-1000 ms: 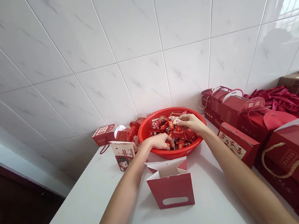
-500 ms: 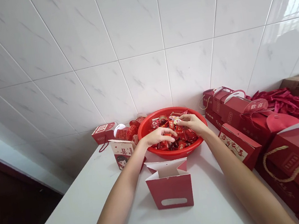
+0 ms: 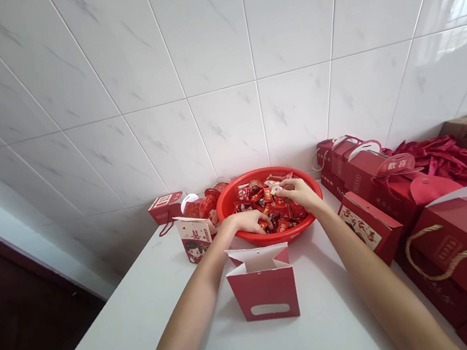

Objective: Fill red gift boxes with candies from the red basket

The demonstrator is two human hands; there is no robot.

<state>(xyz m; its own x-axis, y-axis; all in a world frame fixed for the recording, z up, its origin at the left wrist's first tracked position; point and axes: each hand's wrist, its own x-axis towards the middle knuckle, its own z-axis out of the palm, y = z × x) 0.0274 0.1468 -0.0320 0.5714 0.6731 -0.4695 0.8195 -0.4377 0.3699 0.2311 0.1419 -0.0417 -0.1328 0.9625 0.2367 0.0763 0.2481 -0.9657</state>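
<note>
A red plastic basket (image 3: 269, 240) holds a heap of wrapped candies (image 3: 282, 210), mostly in red wrappers. My left hand (image 3: 249, 222) reaches over the near left rim, its fingers curled down and closed around a candy in the heap; the fingertips are partly hidden. Between thumb and fingers, my right hand (image 3: 299, 193) pinches a pale, multicoloured wrapped candy (image 3: 277, 190) above the right part of the heap. In front of the basket, between my forearms, a red paper gift box (image 3: 270, 294) stands upright with its top unfolded.
Left of the basket stand a cream box with a cartoon figure (image 3: 197, 241), a small red box (image 3: 166, 207) and round red containers (image 3: 203, 207). Red gift boxes with rope handles (image 3: 447, 243) line the right side, with red ribbons (image 3: 435, 161) behind. A tiled wall (image 3: 226, 124) closes off the back.
My left hand has lowered into the candies and its fingers have closed. The right hand stays nearly in place with its pale candy. The view has shifted slightly.
</note>
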